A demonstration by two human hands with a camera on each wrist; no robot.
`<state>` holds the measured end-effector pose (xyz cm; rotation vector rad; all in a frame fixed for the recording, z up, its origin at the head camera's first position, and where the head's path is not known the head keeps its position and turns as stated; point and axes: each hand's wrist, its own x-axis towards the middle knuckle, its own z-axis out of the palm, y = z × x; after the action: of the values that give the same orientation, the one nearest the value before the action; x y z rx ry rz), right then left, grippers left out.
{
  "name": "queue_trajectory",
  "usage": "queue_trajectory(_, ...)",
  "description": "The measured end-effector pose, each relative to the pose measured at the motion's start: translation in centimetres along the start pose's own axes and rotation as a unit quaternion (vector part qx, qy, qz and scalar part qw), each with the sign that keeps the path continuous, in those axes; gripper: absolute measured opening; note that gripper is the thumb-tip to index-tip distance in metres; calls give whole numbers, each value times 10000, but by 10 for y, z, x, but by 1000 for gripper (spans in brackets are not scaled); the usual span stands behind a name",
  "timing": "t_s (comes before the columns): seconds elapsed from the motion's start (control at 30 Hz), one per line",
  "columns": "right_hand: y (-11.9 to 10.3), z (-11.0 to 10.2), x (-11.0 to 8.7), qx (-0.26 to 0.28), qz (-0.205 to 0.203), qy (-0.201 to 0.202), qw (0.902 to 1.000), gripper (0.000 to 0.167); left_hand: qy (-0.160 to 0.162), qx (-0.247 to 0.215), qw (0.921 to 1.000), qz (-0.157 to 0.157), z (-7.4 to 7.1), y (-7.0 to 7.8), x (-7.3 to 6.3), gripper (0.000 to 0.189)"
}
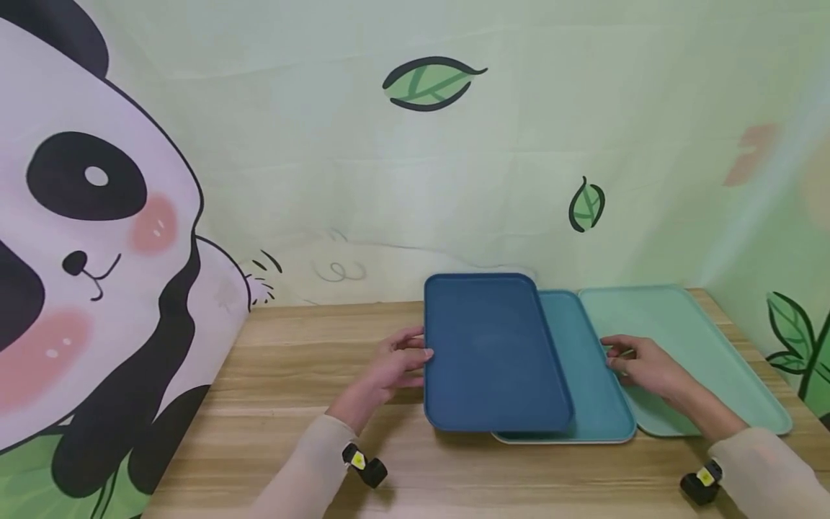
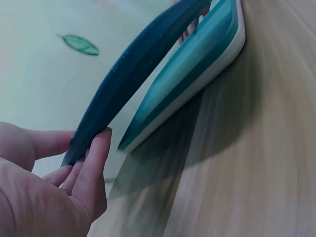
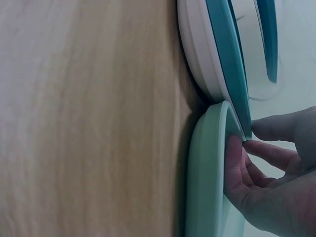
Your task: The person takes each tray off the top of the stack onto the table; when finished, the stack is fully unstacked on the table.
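Observation:
My left hand grips the left long edge of a dark blue tray, thumb on top and fingers beneath. This tray is raised and tilted over a teal tray, covering much of it in the head view. At the teal tray's right edge, my right hand pinches the rim between thumb and fingers. White layers show under the teal rim in the right wrist view. A mint green tray lies on the table to the right, partly under my right hand.
The wood-grain table extends to the left of the trays and in front of them. Close behind the trays hangs a pale green backdrop printed with a panda and leaves.

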<state>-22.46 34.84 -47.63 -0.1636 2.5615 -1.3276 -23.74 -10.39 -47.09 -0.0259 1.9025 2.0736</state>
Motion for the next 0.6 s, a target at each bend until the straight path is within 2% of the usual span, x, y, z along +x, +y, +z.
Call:
queue_trajectory(0.2,1,0,0,-4,43,17,10000,50,106,276,9996,-37,-36,4,-9,56)
queue_trajectory(0.33,0,0,-1,-1,30,10,10000,51,190,452,9987,-167,-60,5,-15,58)
queue_trajectory(0.6,0,0,0,-46,23,-15,10000,51,222,646,9969,-385,-93,5,-28,60)
